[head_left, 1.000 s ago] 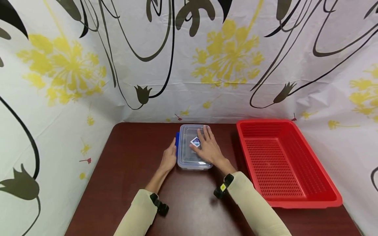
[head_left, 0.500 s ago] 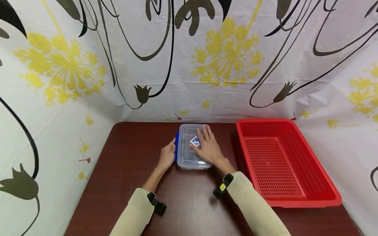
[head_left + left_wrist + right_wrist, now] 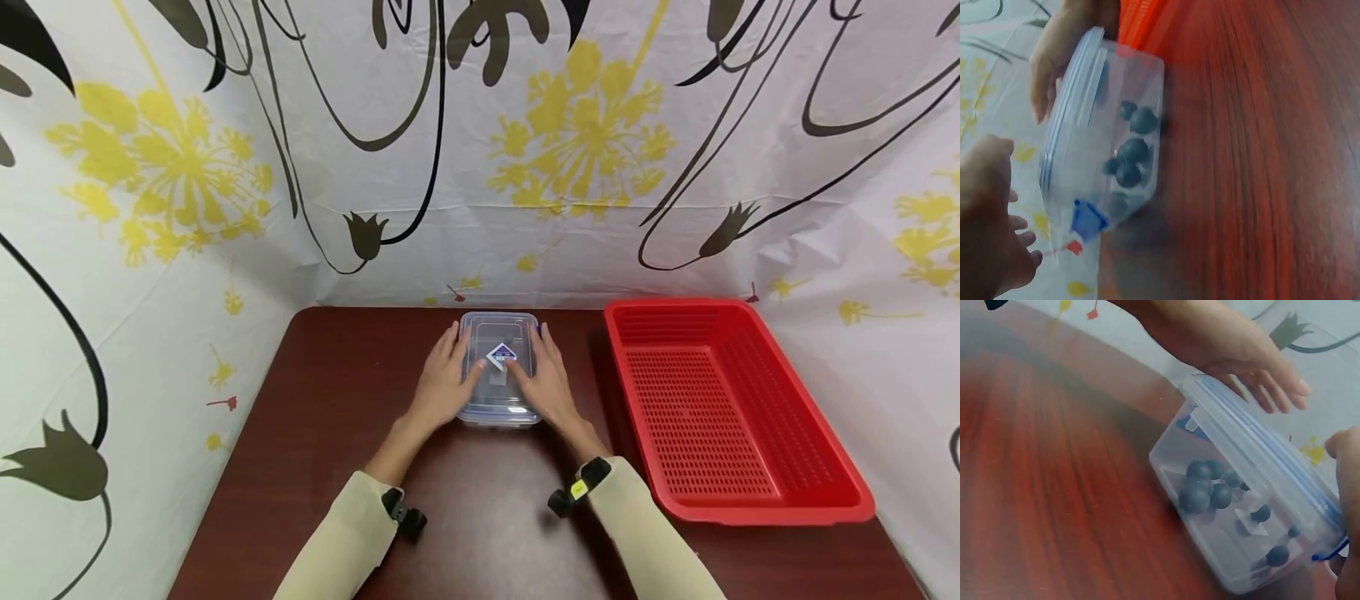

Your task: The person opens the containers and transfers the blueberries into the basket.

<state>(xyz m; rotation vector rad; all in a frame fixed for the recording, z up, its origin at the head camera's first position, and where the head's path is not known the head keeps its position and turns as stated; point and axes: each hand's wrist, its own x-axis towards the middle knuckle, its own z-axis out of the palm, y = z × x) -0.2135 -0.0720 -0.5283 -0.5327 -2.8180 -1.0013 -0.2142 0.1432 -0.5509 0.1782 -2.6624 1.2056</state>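
Left hand (image 3: 441, 383) on one side, right hand (image 3: 550, 382) on the other, and they frame a clear box (image 3: 497, 392) neatly between them! Neither is clenched and neither grasps anything, as far as the views show: fingers reach forward along the long edges, loose and fairly straight, thumbs angled in across the lid (image 3: 498, 329) towards the diamond-shaped label (image 3: 501, 357). Firm contact? Cannot tell at every fingertip; in the left wrist view there's daylight between that palm and the lid.

And the box sits flat on the worktop (image 3: 480, 508), up near the far edge, just left of the red basket (image 3: 765, 514). Dark balls (image 3: 1132, 150) lie loose on its floor, so a level, unhurried touch would seem to be everything here; a sharp tilt would probably send them rolling.

Now the sides: one blue latch (image 3: 1088, 220) by the left hand, another blue latch (image 3: 1332, 551) right beside the right fingers. Whether they're snapped down, cannot tell. Good technique, I'd judge, is matched pressure from both sides: thumbs steadying the lid, fingertips on the latches, so that the box neither twists nor skids.
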